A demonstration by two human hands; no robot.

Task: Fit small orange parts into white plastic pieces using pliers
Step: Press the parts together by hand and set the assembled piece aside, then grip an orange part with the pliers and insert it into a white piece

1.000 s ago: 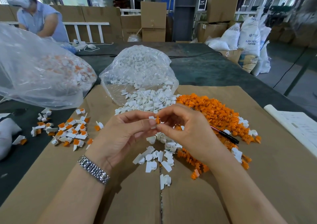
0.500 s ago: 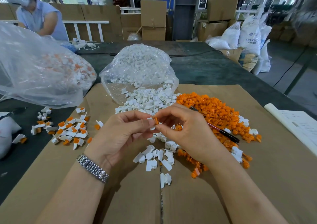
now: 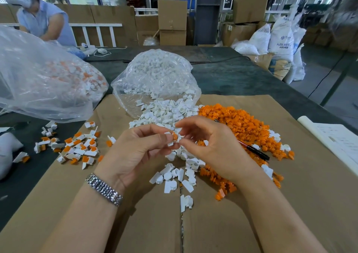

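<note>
A left hand [image 3: 135, 152] pinches a white plastic piece [image 3: 170, 139] as the right hand [image 3: 211, 146] pinches an orange part [image 3: 175, 136] into it above a cardboard-covered table [image 3: 319, 194]. Left to right: finished pieces [image 3: 75, 148], white pile [image 3: 166, 115], orange pile [image 3: 242, 128], stacked boxes [image 3: 172, 22] behind.

One head-worn view looks forward and down, seemingly close above the cardboard [image 3: 290, 204].

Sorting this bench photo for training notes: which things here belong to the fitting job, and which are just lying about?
Job: left hand and right hand pinching white piece with orange part; orange pile; white pile; finished pieces.
Lying about: papers; sacks; cartons.
</note>
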